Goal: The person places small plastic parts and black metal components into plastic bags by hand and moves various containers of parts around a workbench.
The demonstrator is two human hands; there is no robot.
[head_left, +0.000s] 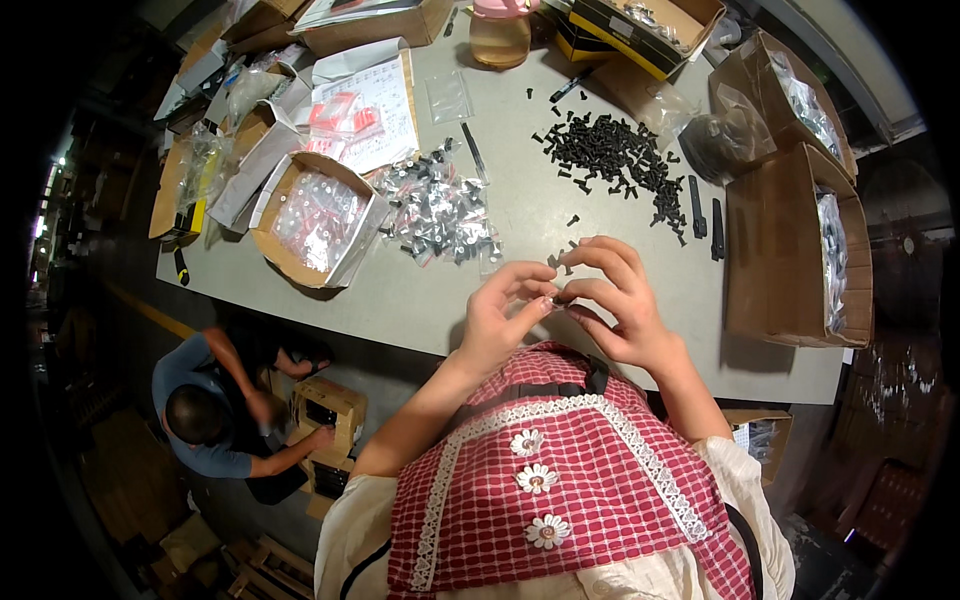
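My left hand (508,308) and my right hand (622,308) meet just over the table's near edge, fingertips almost touching. Thumb and forefinger of the left are pinched together. The right hand's fingers curl toward that pinch. Something small and dark, with a shiny edge, shows between the fingertips; it is too small to name. A few black screws (557,262) lie right beyond my fingers, and a lone screw (573,220) is farther out. Beyond them spreads a heap of black screws (610,150). Left of my hands is a pile of small clear bags (440,212) with dark pieces inside.
An open carton (262,232) of small bagged parts stands at the left, papers (385,105) behind it. Two black cutters (697,207) lie by the brown boxes (775,260) at right. A jar with a pink lid (500,40) stands at the back. Another person (205,415) works at lower left.
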